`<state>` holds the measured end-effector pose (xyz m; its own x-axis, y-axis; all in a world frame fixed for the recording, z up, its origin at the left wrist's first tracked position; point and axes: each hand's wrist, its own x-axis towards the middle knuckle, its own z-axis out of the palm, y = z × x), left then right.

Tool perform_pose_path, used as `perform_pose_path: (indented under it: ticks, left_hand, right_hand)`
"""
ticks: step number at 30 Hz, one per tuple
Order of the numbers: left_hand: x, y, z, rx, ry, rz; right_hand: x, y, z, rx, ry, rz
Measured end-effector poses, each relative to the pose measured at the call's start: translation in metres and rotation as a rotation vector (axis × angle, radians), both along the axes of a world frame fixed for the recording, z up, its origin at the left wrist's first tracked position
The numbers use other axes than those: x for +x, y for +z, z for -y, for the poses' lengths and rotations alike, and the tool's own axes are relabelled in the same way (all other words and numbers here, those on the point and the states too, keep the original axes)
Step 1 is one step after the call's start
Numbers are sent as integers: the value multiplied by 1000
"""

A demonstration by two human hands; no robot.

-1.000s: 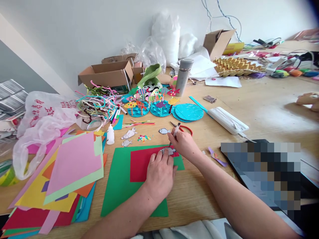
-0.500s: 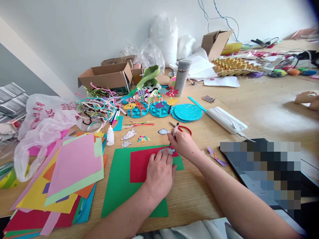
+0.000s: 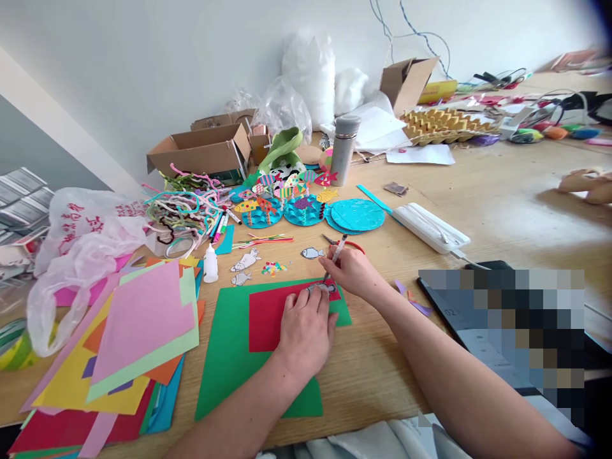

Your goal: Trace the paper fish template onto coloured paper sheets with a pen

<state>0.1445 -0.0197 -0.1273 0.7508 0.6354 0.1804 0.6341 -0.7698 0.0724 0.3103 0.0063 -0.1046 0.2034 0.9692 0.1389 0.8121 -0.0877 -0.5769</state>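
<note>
A: Materials under the hands?

B: Smooth red sheet [image 3: 265, 319], straight-edged, lying on a larger green sheet [image 3: 229, 363]; a flat grey fish cutout [image 3: 330, 288], partly hidden by fingers, sits near the red sheet's far right corner.

A: And the grip?

B: Left hand [image 3: 306, 325] lies open, palm down, fingertips at the fish; right hand [image 3: 352, 271] is closed round a slim pale pen [image 3: 340, 247], its tip low beside the fish's upper edge (orange-handled scissors [image 3: 355, 243] lie just behind that hand).

A: Nearby textures?

B: Another paper fish [image 3: 312, 253], dark-outlined; a heap of fuzzy stems [image 3: 186, 207]; two round blue discs [image 3: 356, 215], overlapping.

A: Changed since a second ago?

B: Little; the pen slants slightly more; background things sit further left in view; both hands keep their places on the paper.
</note>
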Motion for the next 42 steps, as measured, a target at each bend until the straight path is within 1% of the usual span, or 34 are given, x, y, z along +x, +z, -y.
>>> perform_pose_path:
  ticks: [10, 26, 42]
  left_hand:
    - [0, 1, 1, 12, 0, 0]
    - [0, 1, 1, 5, -1, -4]
    - [1, -1, 1, 20, 8, -11]
  right_hand:
    - [1, -2, 0, -20, -26, 95]
    - [2, -5, 0, -6, -14, 121]
    - [0, 3, 2, -72, -17, 107]
